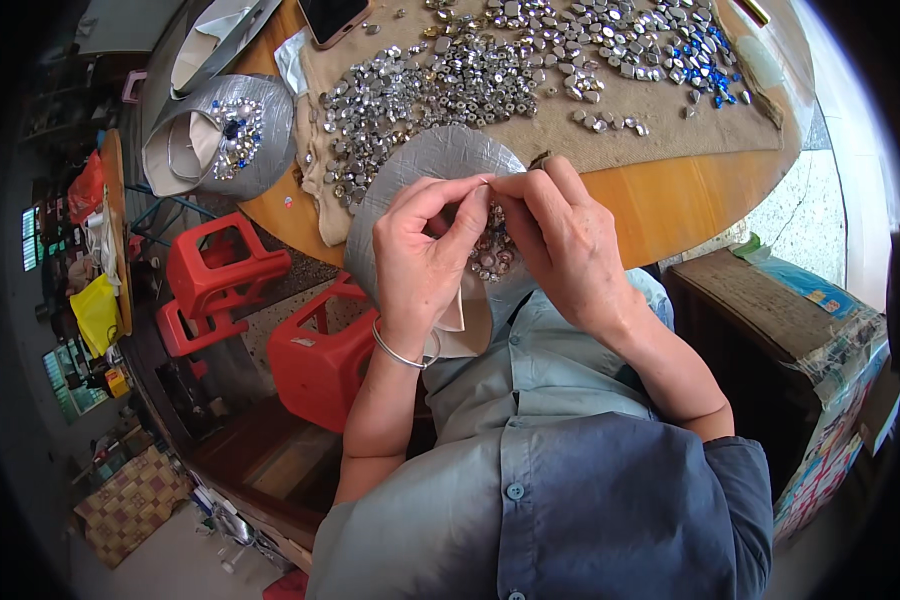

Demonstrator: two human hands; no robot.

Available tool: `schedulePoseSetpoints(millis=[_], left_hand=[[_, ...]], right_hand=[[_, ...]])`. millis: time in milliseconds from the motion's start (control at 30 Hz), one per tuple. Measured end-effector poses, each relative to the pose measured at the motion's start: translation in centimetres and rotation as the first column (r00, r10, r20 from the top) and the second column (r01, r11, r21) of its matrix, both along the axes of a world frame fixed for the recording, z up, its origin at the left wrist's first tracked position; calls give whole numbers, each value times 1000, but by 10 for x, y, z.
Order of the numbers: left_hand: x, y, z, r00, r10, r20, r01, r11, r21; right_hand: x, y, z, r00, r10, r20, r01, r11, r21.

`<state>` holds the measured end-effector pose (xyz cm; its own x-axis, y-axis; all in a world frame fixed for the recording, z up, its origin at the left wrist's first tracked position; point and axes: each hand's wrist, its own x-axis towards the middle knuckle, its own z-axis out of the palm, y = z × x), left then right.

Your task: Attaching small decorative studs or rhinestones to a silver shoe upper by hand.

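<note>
Nearest the camera is the blue-grey shirt (515, 450) of the person, below the silver piece (450, 150). What may be printing on the blue sheet (810, 285), right of the silver piece atop a wooden crate (750, 300), is too small to read.

The silver piece lies under both hands, at the near edge of the table (670, 195). Its stone cluster (492, 255) shows in the gap between them, just below the fingertips. The left hand (425, 250) has thumb and forefinger closed together; the right hand (570, 240) is pinched likewise, its tips meeting the left ones. Whether they grip anything, I cannot tell: whatever might be there is hidden or too small. A bangle (400, 357) circles the left wrist.

Beyond the silver piece, clear and silvery stones (480, 75) cover a tan cloth (660, 140), with blue stones (705, 60) far to its right. Left of it stands another decorated piece (270, 165), also silver, with blue and clear stones; a phone (332, 18) lies beyond it, at the far left. Red stools (315, 360) stand to its lower left.
</note>
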<state>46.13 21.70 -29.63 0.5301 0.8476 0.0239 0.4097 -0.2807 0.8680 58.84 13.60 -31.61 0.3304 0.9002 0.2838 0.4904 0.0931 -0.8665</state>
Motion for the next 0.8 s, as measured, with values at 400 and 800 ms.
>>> schedulePoseSetpoints(millis=[400,800], left_hand=[[-5,4,-2,958,191,213,-134,957,-257],[-14,2,31,942,120,314,37,891,-453]], right_hand=[[3,8,2,996,20,-84,-18,1000,22],[7,-17,28,995,1,-104,-9,997,-83]])
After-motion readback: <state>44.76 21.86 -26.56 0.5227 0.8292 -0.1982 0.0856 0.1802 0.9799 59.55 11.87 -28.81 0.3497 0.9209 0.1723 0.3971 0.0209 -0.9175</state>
